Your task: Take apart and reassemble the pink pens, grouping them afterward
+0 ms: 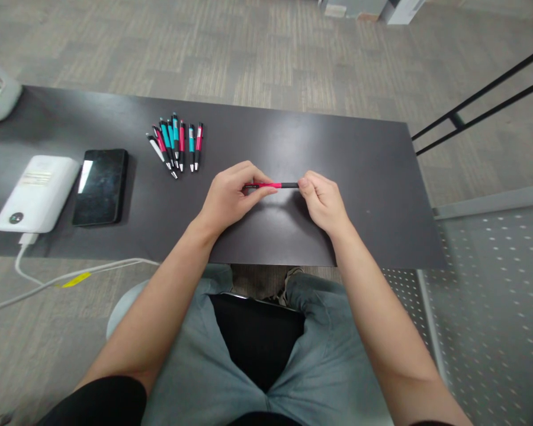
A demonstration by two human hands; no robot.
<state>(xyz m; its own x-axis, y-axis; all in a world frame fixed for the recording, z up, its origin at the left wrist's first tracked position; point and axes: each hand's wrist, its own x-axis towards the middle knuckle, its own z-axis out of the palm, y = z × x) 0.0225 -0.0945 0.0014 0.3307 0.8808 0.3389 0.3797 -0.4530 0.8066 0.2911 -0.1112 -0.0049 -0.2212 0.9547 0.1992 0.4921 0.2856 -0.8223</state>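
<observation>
Pink-and-black pen (288, 185), well right of the black device (100, 188), is pinched by the left hand (230, 195) and clamped at one end by the right hand (324, 202).

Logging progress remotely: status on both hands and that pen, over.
Left grip pinches pink pen. Right grip at its opposite end. Other pens forward-left, apart from both.

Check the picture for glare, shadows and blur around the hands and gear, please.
Head view: pale glare on the dark desk beyond the left hand and right hand; head view: soft shadow on the desk below the held pen; head view: bright reflection on the black device; head view: print on the white power bank too soft to read.
</observation>
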